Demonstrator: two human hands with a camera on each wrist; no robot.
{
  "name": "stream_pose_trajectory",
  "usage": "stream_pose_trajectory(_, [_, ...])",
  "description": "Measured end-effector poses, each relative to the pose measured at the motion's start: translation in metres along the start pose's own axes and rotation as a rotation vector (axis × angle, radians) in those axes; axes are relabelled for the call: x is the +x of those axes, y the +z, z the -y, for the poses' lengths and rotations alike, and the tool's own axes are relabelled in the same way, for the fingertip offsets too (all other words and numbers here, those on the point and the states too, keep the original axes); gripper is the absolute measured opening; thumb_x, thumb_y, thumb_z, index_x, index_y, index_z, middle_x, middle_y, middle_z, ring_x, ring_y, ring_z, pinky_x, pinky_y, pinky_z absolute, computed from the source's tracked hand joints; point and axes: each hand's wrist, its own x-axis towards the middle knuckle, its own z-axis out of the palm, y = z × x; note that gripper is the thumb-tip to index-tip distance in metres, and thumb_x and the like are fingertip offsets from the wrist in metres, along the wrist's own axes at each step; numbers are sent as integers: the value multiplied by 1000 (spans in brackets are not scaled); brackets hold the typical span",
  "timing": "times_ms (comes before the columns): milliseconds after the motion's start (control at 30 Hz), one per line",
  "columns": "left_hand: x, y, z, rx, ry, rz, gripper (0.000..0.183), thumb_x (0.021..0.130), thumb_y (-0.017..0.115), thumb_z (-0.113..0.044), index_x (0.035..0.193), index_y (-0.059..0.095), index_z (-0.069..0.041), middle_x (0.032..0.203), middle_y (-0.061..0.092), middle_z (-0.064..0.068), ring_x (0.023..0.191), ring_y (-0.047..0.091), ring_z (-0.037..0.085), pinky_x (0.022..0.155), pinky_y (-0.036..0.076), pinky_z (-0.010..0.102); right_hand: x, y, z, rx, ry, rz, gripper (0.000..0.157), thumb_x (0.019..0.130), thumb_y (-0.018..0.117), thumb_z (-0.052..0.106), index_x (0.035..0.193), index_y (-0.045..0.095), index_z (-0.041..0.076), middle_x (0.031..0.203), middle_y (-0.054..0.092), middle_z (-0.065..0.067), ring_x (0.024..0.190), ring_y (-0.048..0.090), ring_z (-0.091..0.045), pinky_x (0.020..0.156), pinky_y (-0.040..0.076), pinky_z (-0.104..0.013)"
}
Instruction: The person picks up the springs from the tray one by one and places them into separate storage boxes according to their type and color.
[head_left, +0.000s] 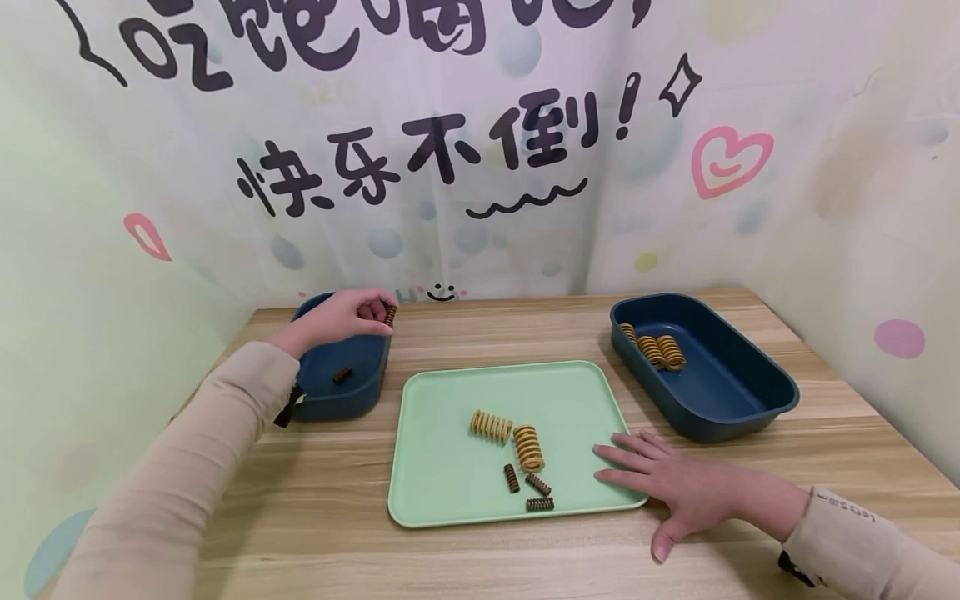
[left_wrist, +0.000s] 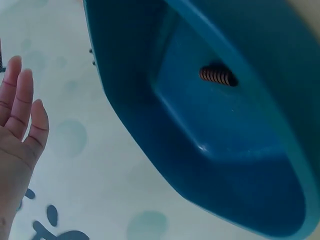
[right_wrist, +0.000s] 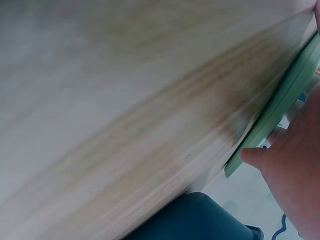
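My left hand (head_left: pixel 351 315) pinches a small dark spring (head_left: pixel 390 315) between thumb and fingers, above the right rim of the left blue bin (head_left: pixel 363 400). Inside that bin lies another small dark spring (left_wrist: pixel 218 76). My right hand (head_left: pixel 682 483) is spread flat, its fingers over the right edge of the green tray (head_left: pixel 442 467) and its thumb over the table. On the tray, a large yellow spring (head_left: pixel 491 426) lies beside a second yellow spring (head_left: pixel 528 448). Nearer the front edge are three small dark springs: one (head_left: pixel 512 478), another (head_left: pixel 537 484) and a third (head_left: pixel 540 504).
At the right stands a second blue bin (head_left: pixel 720 375) with several yellow springs (head_left: pixel 662 352) gathered at its left end. The wood-grain table (head_left: pixel 330 517) carries everything. A printed curtain (head_left: pixel 420 242) rises behind the table's far edge.
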Motion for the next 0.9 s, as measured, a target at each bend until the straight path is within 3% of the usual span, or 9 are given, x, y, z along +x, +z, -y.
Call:
stream_pose_trajectory(133, [2, -5, 11, -46, -44, -57, 40, 86, 65, -17, 119, 53, 1, 94, 58, 13, 80, 54, 21, 73, 44, 30, 0, 0, 0, 3, 4, 2, 91, 77, 33, 73, 141, 34, 9, 145, 27, -20, 140, -10, -16, 105, -19, -21])
stream_pose_trajectory(267, [2, -9, 23, -70, -122, -138, 40, 87, 63, -16, 120, 51, 4, 96, 57, 17, 84, 53, 24, 75, 43, 29, -1, 0, 0, -3, 6, -1, 91, 77, 33, 73, 141, 34, 9, 145, 27, -19, 141, 1, -24, 105, -19, -21])
stream_pose_trajectory(467, [-2, -12, 32, -81, -239, -222, 40, 88, 61, -17, 118, 50, 7, 101, 56, 25, 91, 52, 31, 84, 41, 40, -1, 2, -1, -5, 12, 5, 91, 76, 33, 74, 142, 33, 10, 146, 26, -18, 135, 14, -34, 105, -19, -22])
stream_pose_trajectory(767, [-11, -9, 49, -32, -316, -230, 41, 88, 62, -19, 114, 52, 11, 100, 55, 25, 89, 50, 32, 82, 41, 41, 0, 0, -1, 30, 18, 17, 91, 77, 32, 73, 142, 32, 11, 147, 25, -18, 130, 20, -40, 105, -19, -20])
stream_pose_trajectory(900, [-15, -7, 58, 14, -328, -164, 40, 87, 63, -19, 111, 54, 12, 101, 57, 28, 91, 52, 36, 95, 34, 51, 0, -1, -1, 37, 20, 22, 90, 77, 33, 73, 142, 32, 11, 147, 26, -18, 130, 19, -40, 105, -19, -20])
